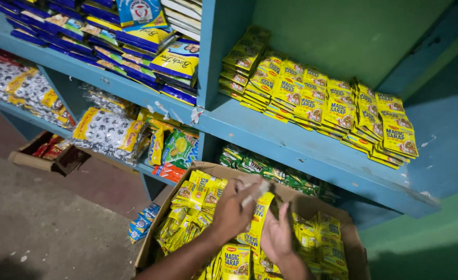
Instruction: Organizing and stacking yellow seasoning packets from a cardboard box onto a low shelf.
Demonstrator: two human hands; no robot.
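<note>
My left hand (232, 210) grips the top of a strip of yellow seasoning sachets (256, 220) and lifts it out of an open cardboard box (354, 243). My right hand (277, 236) is cupped under the same strip, palm up, fingers against the sachets. The box is full of several more yellow sachet strips (190, 210). Just above the box, a blue shelf (291, 142) carries neat rows of the same yellow sachets (322, 101).
Green sachets (270, 173) fill the shelf behind the box. To the left, shelves hold blue and yellow packets (151, 57), clear bags with yellow labels (109, 132) and green packs (179, 148). A small open carton (47, 155) and blue packets (143, 223) lie on the concrete floor.
</note>
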